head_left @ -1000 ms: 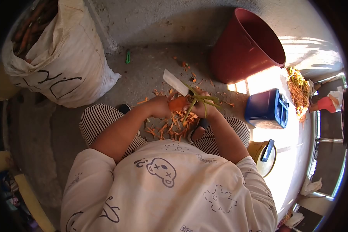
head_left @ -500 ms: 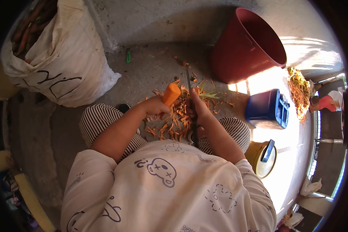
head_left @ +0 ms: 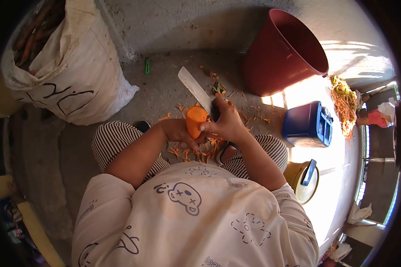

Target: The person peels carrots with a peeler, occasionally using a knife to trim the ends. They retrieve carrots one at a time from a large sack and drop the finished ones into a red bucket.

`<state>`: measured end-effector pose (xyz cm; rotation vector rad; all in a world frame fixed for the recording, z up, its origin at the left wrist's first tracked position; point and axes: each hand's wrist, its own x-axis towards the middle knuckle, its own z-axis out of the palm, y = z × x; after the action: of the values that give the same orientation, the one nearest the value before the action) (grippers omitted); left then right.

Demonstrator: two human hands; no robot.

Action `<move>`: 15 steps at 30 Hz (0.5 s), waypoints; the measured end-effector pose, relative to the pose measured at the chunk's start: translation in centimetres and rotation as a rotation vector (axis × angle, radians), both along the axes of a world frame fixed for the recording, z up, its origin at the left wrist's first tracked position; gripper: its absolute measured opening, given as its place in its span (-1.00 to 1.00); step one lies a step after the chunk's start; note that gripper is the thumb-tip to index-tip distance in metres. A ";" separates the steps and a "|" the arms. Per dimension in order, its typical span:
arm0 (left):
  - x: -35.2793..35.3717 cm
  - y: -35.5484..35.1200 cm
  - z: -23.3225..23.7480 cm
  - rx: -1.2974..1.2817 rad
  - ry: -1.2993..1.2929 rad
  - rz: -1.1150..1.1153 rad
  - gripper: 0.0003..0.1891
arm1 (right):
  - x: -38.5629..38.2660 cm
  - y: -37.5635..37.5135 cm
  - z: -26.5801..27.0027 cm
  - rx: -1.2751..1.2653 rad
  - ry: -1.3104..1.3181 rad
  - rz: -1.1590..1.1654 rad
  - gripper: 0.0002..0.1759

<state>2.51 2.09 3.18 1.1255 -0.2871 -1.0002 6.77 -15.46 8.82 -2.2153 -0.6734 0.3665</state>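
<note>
Now, L hand (head_left: 177, 132): wrapped round carrot (head_left: 196, 121), held over peel pile (head_left: 199, 152).
R hand (head_left: 229, 124): clenched on knife (head_left: 195, 88).
Change: blade back against carrot; apart 0.5 s ago.
Carrot end: leafy top gone, trimmed bare.

Hard sunlight is pouring in from the right of the red bucket (head_left: 285, 53), blowing out the floor (head_left: 300, 94) just below it into white glare. Left of the bucket, the carrot (head_left: 195, 121) is sitting in soft, even shade and showing sharp. Farther out from the bucket, fisheye distortion is bending the edges, and black vignetting is swallowing the corners.
</note>
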 end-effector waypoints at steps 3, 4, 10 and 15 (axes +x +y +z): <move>-0.1 -0.3 -0.3 -0.053 -0.008 0.045 -0.75 | -0.5 0.3 0.5 -0.041 -0.048 -0.032 -0.02; -0.2 -0.4 -0.4 -0.080 -0.009 0.065 -0.75 | -0.6 0.3 0.6 -0.050 -0.080 -0.039 -0.05; 0.4 0.4 1.1 0.214 0.083 0.034 -0.78 | -1.4 0.5 0.6 -0.167 -0.268 -0.124 -0.24; 0.5 -0.6 1.8 0.490 0.011 0.290 -0.75 | -0.8 0.2 -1.3 -0.006 -0.040 -0.182 -0.43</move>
<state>2.98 1.44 4.98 1.5529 0.1403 -0.8353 5.98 -15.25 7.51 -2.2737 -0.4874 0.2329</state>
